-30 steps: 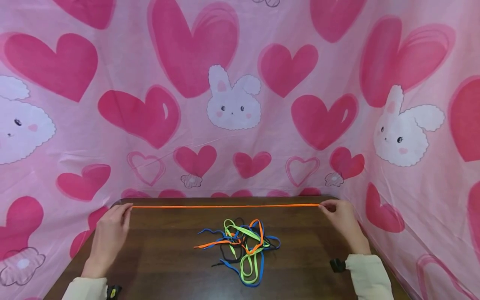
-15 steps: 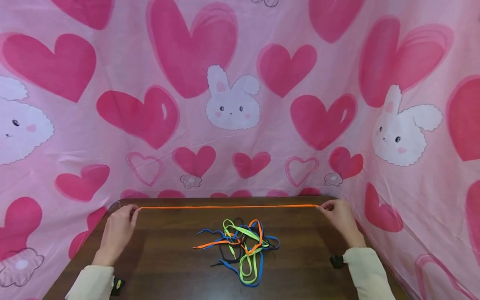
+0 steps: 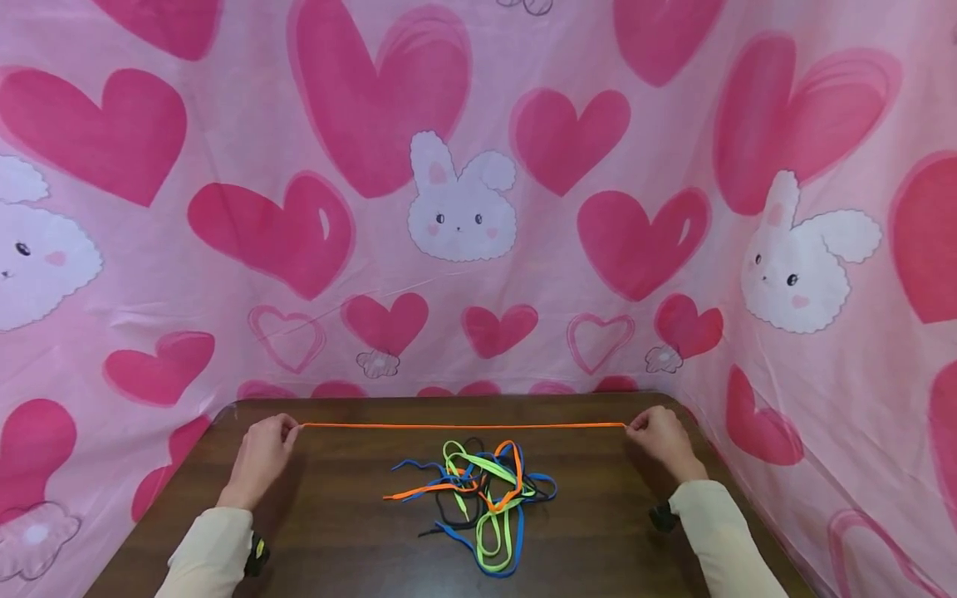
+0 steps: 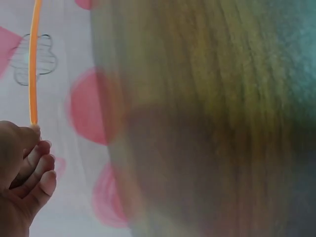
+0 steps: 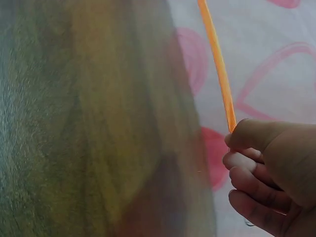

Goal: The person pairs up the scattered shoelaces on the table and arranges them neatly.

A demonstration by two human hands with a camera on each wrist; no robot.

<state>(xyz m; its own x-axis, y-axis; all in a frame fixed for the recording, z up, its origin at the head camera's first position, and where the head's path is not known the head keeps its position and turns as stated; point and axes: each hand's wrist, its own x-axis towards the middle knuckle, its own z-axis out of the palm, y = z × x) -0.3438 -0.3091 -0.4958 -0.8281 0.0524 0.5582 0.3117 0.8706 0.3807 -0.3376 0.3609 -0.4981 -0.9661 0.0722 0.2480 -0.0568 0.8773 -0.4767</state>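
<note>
An orange shoelace (image 3: 463, 426) is stretched nearly straight across the far part of the table in the head view. My left hand (image 3: 263, 457) pinches its left end between thumb and forefinger; the left wrist view shows the orange shoelace (image 4: 33, 74) running up from the fingertips. At the other end my right hand (image 3: 664, 440) pinches it the same way, seen close in the right wrist view with the shoelace (image 5: 219, 69) above the thumb. Nearer than the stretched lace lies a tangled pile of shoelaces (image 3: 493, 531) in neon yellow, blue, black and orange.
The dark brown wooden table (image 3: 359, 548) lies under both hands. A pink curtain (image 3: 538, 249) with hearts and white rabbits hangs behind the table and along both sides. Dark wrist devices (image 3: 257, 555) show at the sleeves.
Both hands have come closer together, the left moving right and the right slightly left, and slightly nearer to me. The shoelace between them spans less width. The pile stays put.
</note>
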